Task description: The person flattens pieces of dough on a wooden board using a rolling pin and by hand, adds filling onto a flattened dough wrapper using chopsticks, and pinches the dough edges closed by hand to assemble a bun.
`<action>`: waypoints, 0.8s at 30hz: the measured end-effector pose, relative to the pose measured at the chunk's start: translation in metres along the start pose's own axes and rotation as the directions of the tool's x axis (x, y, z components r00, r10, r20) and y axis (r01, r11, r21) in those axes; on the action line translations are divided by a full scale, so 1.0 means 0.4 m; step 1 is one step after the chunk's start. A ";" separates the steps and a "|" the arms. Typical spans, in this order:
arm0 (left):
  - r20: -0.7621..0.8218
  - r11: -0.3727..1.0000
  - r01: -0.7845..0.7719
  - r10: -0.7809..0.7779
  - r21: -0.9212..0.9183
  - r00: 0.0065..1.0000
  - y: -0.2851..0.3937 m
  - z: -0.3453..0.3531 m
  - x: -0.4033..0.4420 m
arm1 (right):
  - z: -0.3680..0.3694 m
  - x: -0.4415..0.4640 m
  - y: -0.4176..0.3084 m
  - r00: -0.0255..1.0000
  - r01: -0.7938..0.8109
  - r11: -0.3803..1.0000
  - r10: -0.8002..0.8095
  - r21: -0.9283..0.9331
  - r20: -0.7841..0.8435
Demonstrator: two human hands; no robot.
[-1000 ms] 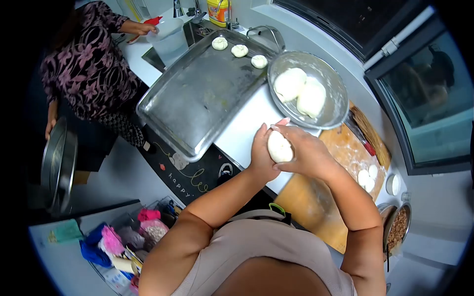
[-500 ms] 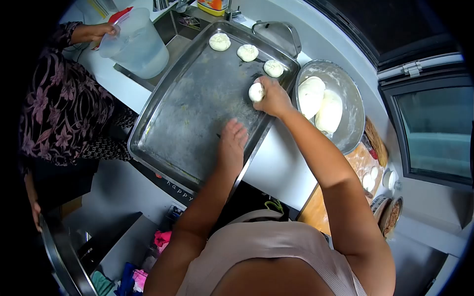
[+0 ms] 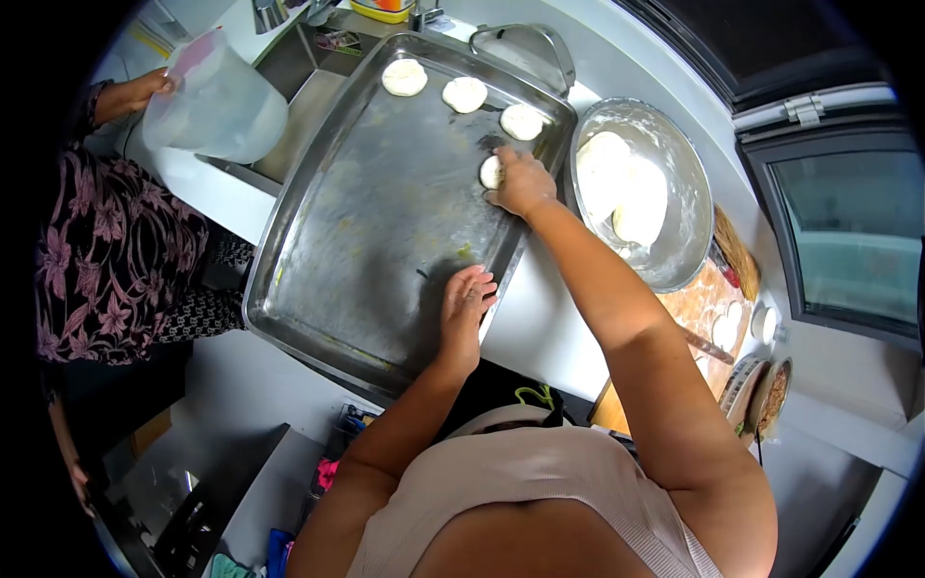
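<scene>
My right hand point(image 3: 525, 183) grips a small round bun of white dough point(image 3: 490, 172), low over or on the large metal baking tray point(image 3: 356, 241); whether the dough touches the tray I cannot tell. Just beyond it three flattened dough buns point(image 3: 464, 94) lie in a row along the tray's far edge. My left hand point(image 3: 466, 303) is open and empty above the tray's near right edge, its fingers loosely bent. Right of the tray, a big metal bowl point(image 3: 689, 207) holds smooth lumps of dough point(image 3: 640, 204).
Another person at the left holds a clear plastic pitcher point(image 3: 226, 101) beside the sink point(image 3: 313, 111). To the right are a floured wooden board point(image 3: 689, 303) with small dough pieces, and a bowl of filling point(image 3: 773, 400). A window point(image 3: 848, 246) stands along the right.
My right hand has lowered the dough bun toward the tray. My left hand has drawn back toward the tray's near edge. The other person's pitcher has shifted left in view.
</scene>
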State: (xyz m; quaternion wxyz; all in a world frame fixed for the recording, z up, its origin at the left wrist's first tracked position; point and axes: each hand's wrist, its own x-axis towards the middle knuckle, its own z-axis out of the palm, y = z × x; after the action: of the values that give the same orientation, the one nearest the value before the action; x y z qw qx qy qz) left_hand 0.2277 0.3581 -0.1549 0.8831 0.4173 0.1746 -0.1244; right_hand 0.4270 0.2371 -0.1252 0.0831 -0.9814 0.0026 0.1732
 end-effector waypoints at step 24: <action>0.923 0.195 -0.907 0.022 0.373 0.385 -0.533 0.622 -0.186 | 0.198 -1.147 1.216 0.608 -0.389 0.632 0.723 0.671 -0.328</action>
State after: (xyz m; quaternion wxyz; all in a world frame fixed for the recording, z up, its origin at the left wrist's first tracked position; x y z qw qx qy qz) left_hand 0.1330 0.0371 -0.1252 0.4716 0.7420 -0.4754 -0.0316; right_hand -0.0475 -0.2403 -0.1211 0.2875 -0.8642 0.3953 -0.1196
